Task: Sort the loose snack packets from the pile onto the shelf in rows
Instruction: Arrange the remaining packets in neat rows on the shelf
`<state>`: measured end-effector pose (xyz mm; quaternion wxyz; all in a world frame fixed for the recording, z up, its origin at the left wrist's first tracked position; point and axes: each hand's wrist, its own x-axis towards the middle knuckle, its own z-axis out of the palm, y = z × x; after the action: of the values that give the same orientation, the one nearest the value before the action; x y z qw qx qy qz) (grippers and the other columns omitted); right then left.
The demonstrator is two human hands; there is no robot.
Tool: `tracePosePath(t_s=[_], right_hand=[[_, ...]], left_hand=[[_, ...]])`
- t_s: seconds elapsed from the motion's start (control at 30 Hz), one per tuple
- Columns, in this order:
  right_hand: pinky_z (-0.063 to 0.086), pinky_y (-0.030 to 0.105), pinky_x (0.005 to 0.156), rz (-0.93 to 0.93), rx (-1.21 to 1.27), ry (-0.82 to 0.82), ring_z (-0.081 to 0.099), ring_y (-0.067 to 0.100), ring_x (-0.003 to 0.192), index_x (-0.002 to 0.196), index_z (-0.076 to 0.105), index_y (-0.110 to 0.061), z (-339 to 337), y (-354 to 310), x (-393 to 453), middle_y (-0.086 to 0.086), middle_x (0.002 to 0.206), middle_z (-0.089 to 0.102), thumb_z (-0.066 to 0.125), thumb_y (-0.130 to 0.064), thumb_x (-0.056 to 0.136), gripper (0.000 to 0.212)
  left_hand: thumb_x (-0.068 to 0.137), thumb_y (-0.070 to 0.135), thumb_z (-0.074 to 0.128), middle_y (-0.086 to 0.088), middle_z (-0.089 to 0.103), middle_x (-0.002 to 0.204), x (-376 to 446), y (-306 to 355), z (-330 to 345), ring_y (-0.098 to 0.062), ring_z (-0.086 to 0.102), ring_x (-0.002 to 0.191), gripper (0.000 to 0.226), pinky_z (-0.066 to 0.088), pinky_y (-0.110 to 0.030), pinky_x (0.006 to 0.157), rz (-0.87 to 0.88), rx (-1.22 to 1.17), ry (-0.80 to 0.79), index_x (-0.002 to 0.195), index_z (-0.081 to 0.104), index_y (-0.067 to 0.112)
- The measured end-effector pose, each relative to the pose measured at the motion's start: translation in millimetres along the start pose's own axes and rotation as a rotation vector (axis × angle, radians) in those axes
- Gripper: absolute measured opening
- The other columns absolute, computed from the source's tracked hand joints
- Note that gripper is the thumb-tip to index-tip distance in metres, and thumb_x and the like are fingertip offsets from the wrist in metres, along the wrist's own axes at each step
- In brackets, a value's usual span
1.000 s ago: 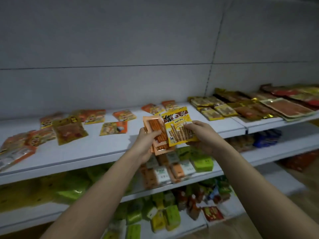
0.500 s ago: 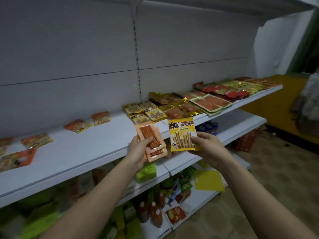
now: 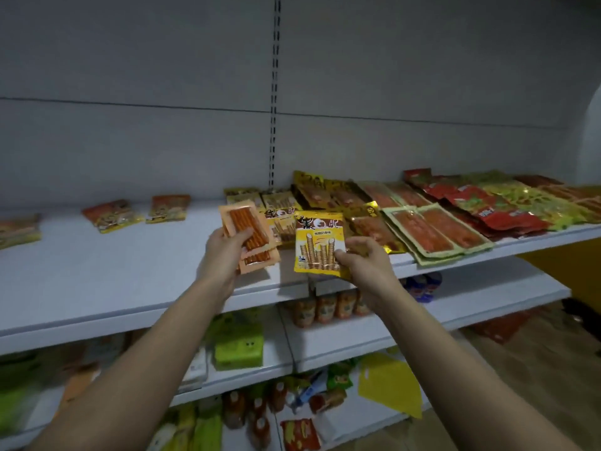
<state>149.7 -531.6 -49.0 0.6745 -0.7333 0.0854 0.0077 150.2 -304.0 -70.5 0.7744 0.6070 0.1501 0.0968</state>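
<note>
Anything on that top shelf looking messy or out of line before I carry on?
Yes: the packets on the right of the top shelf overlap at angles, some overhanging the front edge. The two packets further left lie apart, skewed.

Both bare forearms reached up and forward from the bottom corners, converging toward the middle. The left hand (image 3: 224, 252) was raised with its back toward the camera, thumb laid across the front of what it gripped and fingers curled behind. The right hand (image 3: 366, 260) sat slightly lower and just to the right, apart from the left, its thumb and curled fingers pinching the edge of what it held.
</note>
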Motion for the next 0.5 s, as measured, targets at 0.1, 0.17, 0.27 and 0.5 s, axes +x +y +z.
tracePosePath(t_s=[0.1, 0.17, 0.27, 0.5], right_hand=[[0.058, 0.038, 0.084, -0.099, -0.119, -0.158, 0.064, 0.023, 0.105, 0.113, 0.058, -0.022, 45, -8, 27, 0.005, 0.124, 0.061, 0.068, -0.005, 0.090, 0.031], [0.053, 0.038, 0.090, -0.174, -0.241, -0.267, 0.059, 0.021, 0.111, 0.120, 0.060, -0.024, 79, -8, 45, 0.003, 0.128, 0.056, 0.068, -0.007, 0.091, 0.035], [0.051, 0.035, 0.088, -0.243, -0.397, -0.337, 0.058, 0.024, 0.112, 0.114, 0.066, -0.024, 120, -4, 66, 0.006, 0.130, 0.060, 0.070, -0.016, 0.091, 0.024], [0.052, 0.038, 0.084, -0.528, -1.043, -0.259, 0.059, 0.033, 0.109, 0.108, 0.072, -0.011, 155, -2, 93, 0.013, 0.123, 0.061, 0.060, -0.024, 0.095, 0.021]], left_hand=[[0.099, 0.016, 0.060, -0.006, 0.076, 0.104, 1, 10, -33, -0.024, 0.073, 0.095, 0.009, 0.059, -0.045, 0.084, 0.025, 0.029, 0.129, 0.103, 0.066, 0.021], [0.099, 0.014, 0.060, -0.008, 0.075, 0.104, -1, 15, -50, -0.026, 0.073, 0.097, 0.009, 0.058, -0.046, 0.087, 0.036, 0.053, 0.151, 0.102, 0.066, 0.020], [0.099, 0.014, 0.061, -0.006, 0.075, 0.102, -8, 23, -64, -0.023, 0.073, 0.092, 0.007, 0.058, -0.040, 0.081, 0.043, 0.133, 0.143, 0.102, 0.064, 0.020], [0.098, 0.014, 0.062, -0.008, 0.076, 0.102, -19, 14, -60, -0.023, 0.074, 0.090, 0.018, 0.059, -0.036, 0.072, 0.015, 0.092, 0.210, 0.116, 0.062, 0.011]])
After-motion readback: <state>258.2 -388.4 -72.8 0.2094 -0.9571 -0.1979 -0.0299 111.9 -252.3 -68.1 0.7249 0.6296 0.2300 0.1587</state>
